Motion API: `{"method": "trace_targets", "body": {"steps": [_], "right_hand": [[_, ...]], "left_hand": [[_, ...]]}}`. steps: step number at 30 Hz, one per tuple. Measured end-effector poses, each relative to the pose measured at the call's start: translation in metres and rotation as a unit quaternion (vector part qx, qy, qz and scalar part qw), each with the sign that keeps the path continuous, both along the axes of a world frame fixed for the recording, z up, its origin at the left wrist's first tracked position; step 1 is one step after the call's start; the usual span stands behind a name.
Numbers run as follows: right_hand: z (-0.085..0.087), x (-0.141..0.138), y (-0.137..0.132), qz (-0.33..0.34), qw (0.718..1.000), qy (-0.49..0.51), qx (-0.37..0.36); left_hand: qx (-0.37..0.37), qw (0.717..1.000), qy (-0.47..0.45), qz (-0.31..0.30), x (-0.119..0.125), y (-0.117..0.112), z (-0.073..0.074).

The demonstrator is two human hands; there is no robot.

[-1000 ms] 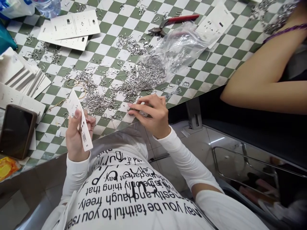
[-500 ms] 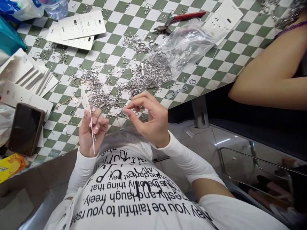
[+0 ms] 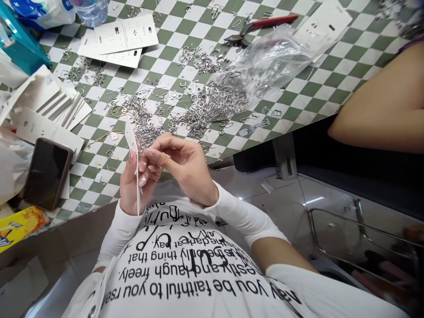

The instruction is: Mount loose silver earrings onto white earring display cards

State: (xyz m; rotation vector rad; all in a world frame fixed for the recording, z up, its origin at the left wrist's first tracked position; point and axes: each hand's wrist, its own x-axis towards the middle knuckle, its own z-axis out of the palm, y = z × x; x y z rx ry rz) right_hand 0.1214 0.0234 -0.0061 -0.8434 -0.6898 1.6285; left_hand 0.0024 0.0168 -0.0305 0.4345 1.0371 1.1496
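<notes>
Left hand (image 3: 137,183) has its fingers (image 3: 142,179) gripping a white card (image 3: 131,152) edge-on, right hand (image 3: 187,170) pinching a tiny metal bit (image 3: 164,155) right beside it, above the checkered bench (image 3: 298,92)

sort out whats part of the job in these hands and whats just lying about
Part of the job:
left hand holding a white display card edge-on
right hand, fingers close beside the card
loose silver-coloured metal findings just beyond the hands

Lying about:
red-handled pliers
clear plastic bag
phone
stacked white cards
plastic bottle
</notes>
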Motion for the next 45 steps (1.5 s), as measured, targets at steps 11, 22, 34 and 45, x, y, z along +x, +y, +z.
{"method": "trace_targets", "body": {"steps": [11,22,34,45], "right_hand": [[0.004,-0.005,0.002,-0.017,1.0,0.011,0.005],[0.005,-0.002,0.003,-0.011,0.999,0.015,0.026],[-0.003,0.009,0.005,0.017,0.996,0.027,0.089],[-0.003,0.012,0.003,0.008,0.986,-0.05,0.162]], "left_hand": [[0.033,0.999,0.026,0.017,0.008,0.001,0.01],[0.058,0.996,-0.069,0.026,0.01,0.001,0.005],[0.05,0.996,-0.078,0.005,0.001,-0.004,-0.001],[0.082,0.992,-0.086,-0.048,0.003,-0.005,0.007]]}}
